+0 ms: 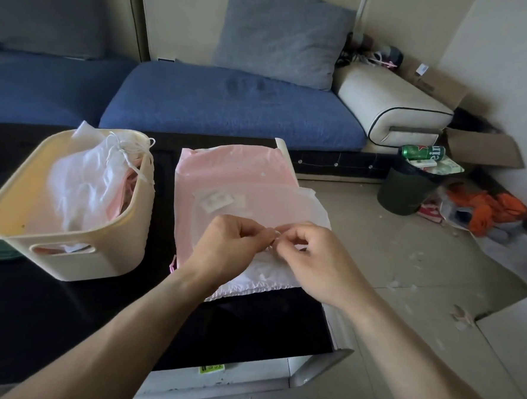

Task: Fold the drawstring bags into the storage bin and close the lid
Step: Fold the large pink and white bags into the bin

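Both hands, left hand (235, 244) and right hand (311, 254), pinched a thin cord with fingers clamped, over a white drawstring bag (264, 218) just right of the storage bin (67, 258). The bag looked light, limp, slippery; best gripped at its gathered hem.

Soft daylight fills the room, brightest on the pale floor tiles (406, 269) and the wall at the right, dimmer toward the blue sofa (231, 104) at the upper left. The black tabletop (63, 326) swallows detail and shows only a faint sheen. Shadows are weak and diffuse; the two forearms cast none with a hard edge. The translucent white bag (255, 205) looks washed out and hazy. Straight lines bow near the borders from the wide lens, and the corners darken. Fine detail is smeared throughout, as in compressed video.
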The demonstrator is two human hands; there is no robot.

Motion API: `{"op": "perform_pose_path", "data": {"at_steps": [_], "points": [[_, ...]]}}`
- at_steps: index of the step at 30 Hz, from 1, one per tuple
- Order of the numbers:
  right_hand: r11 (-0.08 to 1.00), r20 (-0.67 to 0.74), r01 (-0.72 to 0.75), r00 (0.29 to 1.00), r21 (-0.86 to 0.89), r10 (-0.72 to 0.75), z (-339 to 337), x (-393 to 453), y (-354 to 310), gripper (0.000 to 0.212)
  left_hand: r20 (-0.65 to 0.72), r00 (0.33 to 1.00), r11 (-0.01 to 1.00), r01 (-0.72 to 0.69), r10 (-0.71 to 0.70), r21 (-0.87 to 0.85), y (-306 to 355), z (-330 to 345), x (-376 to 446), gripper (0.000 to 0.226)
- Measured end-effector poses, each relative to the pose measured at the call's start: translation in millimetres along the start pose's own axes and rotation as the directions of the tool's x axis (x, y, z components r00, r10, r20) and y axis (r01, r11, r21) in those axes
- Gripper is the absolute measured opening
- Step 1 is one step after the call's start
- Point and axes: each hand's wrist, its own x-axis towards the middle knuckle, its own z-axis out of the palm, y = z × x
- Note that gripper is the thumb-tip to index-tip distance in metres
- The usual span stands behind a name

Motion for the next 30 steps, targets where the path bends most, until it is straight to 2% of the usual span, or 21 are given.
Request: {"op": "perform_pose_path", "data": {"at_steps": [2,3,5,6,8,10,12,13,15,16,17,18,19,21,23,25,27,30], "points": [[0.969,0.052,-0.136,0.99,0.208,0.128,-3,1,-6,0.035,-0.059,0.997,0.992,-0.034,0.041,0.121,-2,-3,2,0.022],[0.907,0.078,-0.192,0.981,0.376,0.175,-7,2,-8,0.033,-0.078,0.995,0.986,-0.041,0.054,0.162,-2,-4,3,0.024],[0.657,0.159,-0.243,0.97,0.713,0.186,-22,4,-9,0.025,-0.089,0.995,0.977,-0.028,0.048,0.213,-3,-7,5,0.027],[0.52,0.171,-0.238,0.97,0.82,0.173,-33,5,-8,0.026,-0.079,0.996,0.972,-0.017,0.037,0.235,-3,-10,6,0.027],[0.298,0.113,-0.186,0.962,0.936,0.247,-53,10,1,0.029,-0.052,0.998,0.966,-0.008,0.022,0.258,-6,-15,7,0.028],[0.194,0.007,-0.102,0.9,0.976,0.437,-71,19,20,0.024,-0.05,0.998,0.966,-0.01,0.024,0.257,-9,-18,7,0.029],[0.223,-0.088,-0.059,0.798,0.973,0.596,-84,28,37,0.023,-0.061,0.997,0.966,-0.025,0.043,0.259,-9,-18,7,0.029],[0.274,-0.134,-0.061,0.758,0.96,0.639,-89,31,45,0.034,-0.059,0.997,0.963,-0.036,0.054,0.267,-8,-17,7,0.028],[0.459,-0.271,-0.084,0.709,0.884,0.651,-92,34,54,0.047,-0.04,0.997,0.959,-0.057,0.071,0.279,-6,-14,6,0.027],[0.607,-0.36,-0.095,0.728,0.789,0.583,-89,34,52,0.039,-0.032,0.996,0.957,-0.07,0.082,0.281,-6,-12,5,0.027],[0.761,-0.427,-0.099,0.778,0.642,0.461,-83,32,48,0.026,-0.032,0.995,0.957,-0.082,0.095,0.28,-6,-11,4,0.026],[0.878,-0.455,-0.078,0.832,0.473,0.319,-74,30,44,0.017,-0.036,0.994,0.958,-0.094,0.108,0.272,-6,-10,4,0.026],[0.944,-0.435,-0.028,0.883,0.329,0.177,-65,26,39,0.019,-0.046,0.992,0.961,-0.104,0.12,0.256,-6,-9,3,0.026],[0.98,-0.281,0.095,0.959,0.177,-0.042,-45,20,31,0.022,-0.062,0.988,0.967,-0.126,0.143,0.22,-6,-8,3,0.025],[0.975,-0.03,0.219,0.976,0.026,-0.218,-27,17,25,0.023,-0.038,0.985,0.963,-0.158,0.17,0.216,-6,-8,1,0.025],[0.967,0.17,0.245,0.958,-0.066,-0.231,-15,16,24,0.022,-0.005,0.981,0.952,-0.189,0.196,0.241,-5,-8,-1,0.024],[0.969,0.143,0.231,0.966,-0.088,-0.217,-14,17,22,0.013,0.013,0.977,0.938,-0.21,0.215,0.275,-3,-9,-4,0.022],[0.961,-0.044,0.261,0.963,-0.088,-0.265,-24,20,23,0.017,-0.032,0.979,0.944,-0.184,0.2,0.275,-4,-15,-3,0.02]]}}
